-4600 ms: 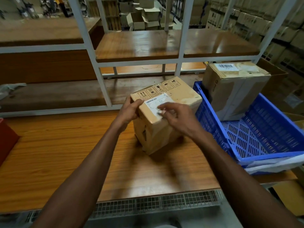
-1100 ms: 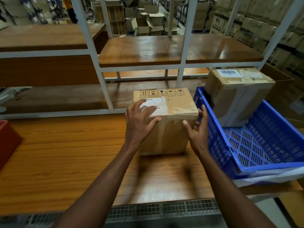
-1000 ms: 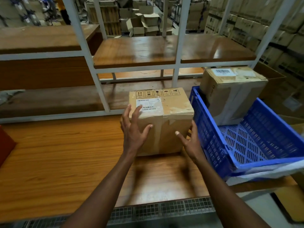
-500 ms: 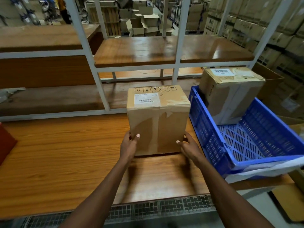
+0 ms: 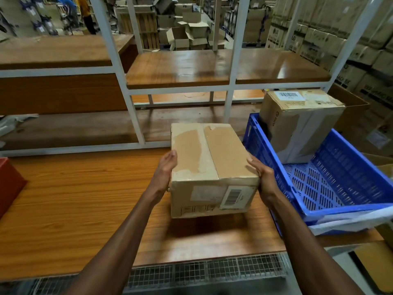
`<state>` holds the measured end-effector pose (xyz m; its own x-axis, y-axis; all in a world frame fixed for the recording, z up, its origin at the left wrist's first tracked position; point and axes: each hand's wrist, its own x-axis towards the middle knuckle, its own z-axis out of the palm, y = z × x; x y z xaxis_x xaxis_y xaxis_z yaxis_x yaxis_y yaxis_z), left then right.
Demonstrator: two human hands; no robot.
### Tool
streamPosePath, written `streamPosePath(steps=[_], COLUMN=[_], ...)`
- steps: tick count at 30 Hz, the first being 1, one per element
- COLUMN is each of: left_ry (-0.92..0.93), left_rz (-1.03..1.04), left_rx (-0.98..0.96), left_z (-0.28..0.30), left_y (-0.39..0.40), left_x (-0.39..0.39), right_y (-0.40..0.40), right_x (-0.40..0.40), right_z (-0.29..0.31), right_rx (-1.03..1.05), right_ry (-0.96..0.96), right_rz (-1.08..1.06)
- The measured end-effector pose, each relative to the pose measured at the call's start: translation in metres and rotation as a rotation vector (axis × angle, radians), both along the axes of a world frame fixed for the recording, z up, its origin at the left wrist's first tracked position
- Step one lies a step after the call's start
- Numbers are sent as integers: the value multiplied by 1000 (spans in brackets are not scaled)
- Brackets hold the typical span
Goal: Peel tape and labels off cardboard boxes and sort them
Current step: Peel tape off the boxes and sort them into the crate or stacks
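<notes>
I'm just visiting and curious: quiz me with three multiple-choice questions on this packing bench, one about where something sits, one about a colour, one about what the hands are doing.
1. Where does the second cardboard box stand?
A. In the blue crate
B. On the upper shelf
C. On the floor

2. What colour is the bin at the bench's left edge?
A. Green
B. Red
C. White

3. How is the box with the barcode label held?
A. By one hand from above
B. It is not touched
C. Between both hands, one on each side

Answers:
1 A: it stands at the far end of the blue crate.
2 B: the red bin shows at the left edge.
3 C: the left hand and right hand press opposite sides of the held box, whose barcode label faces the camera.
</notes>
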<state>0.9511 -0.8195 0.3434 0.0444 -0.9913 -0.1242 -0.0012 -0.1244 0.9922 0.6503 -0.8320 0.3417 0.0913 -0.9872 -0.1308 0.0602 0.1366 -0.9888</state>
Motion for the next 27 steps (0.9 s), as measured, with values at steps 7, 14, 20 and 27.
streamPosePath(steps=[7, 14, 20, 27], left_ry=[228, 135, -371, -1167], left_rz=[-27, -125, 133, 34], left_rx=[87, 29, -164, -366], left_z=[28, 45, 50, 66], left_y=[-3, -11, -25, -48], left_x=[-1, -2, -17, -45], right_y=[-6, -34, -42, -61], right_x=[8, 10, 14, 36], right_z=[30, 45, 55, 85], right_rx=[-199, -219, -174, -332], right_ry=[41, 245, 372, 908], right_rz=[-21, -104, -151, -128])
